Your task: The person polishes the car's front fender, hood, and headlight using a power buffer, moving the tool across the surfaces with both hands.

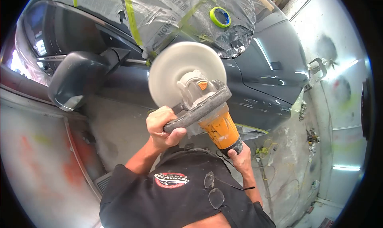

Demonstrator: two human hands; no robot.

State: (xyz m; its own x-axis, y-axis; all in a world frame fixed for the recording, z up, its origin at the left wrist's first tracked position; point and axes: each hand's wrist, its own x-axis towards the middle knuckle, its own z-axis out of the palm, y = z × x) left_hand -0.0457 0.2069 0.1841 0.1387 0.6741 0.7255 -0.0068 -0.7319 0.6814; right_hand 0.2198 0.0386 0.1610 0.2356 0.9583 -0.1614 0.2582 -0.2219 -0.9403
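A yellow and black rotary polisher [219,130] is held up in front of my chest, beside the dark grey car. My left hand [161,126] is closed around the left end of its black loop handle [199,110]. Lower down, my right hand [240,156] grips the rear end of the yellow body, its fingers partly hidden behind it. The round whitish pad [167,72] at the head of the polisher looks smeared, as if spinning. In this view the pad overlaps the car's door and fender [255,72].
Masking film [159,12] with green tape strips covers the windshield area. A green tape roll [220,17] lies on it. The side mirror [77,80] juts out at left. A yellow cord [275,180] trails over the floor; a paint-marked wall [343,108] stands at right.
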